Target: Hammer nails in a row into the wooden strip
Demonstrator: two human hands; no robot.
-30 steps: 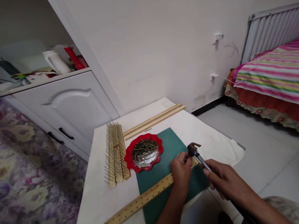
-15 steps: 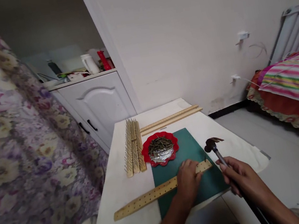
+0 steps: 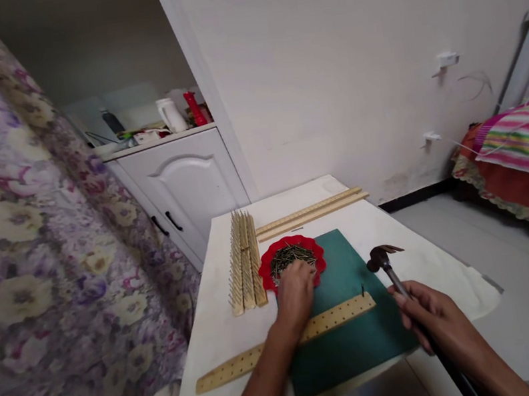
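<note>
My left hand [image 3: 297, 290] reaches into a red scalloped bowl [image 3: 319, 260] of metal nails [image 3: 289, 255], its fingers curled and pressed together among them. Whether a nail is between the fingertips is hidden. In my right hand [image 3: 428, 309], closed around the handle, is a claw hammer [image 3: 384, 259] with its head raised at the right. Under my left forearm lies a wooden strip [image 3: 338, 316] with rows of small holes. One nail [image 3: 362, 290] stands upright near its right end. The strip lies partly on a green mat [image 3: 355, 348].
Wooden strips full of upright nails [image 3: 243, 269] stand left of the bowl. Two more wooden strips [image 3: 317, 209] lie along the back of the white table [image 3: 217, 341], near a loose nail [image 3: 297, 229]. A floral curtain [image 3: 115, 250] hangs at the left.
My left hand has let go of the wooden strip and moved up and left into the bowl of nails. The hammer stays raised in my right hand. The view has shifted slightly.
</note>
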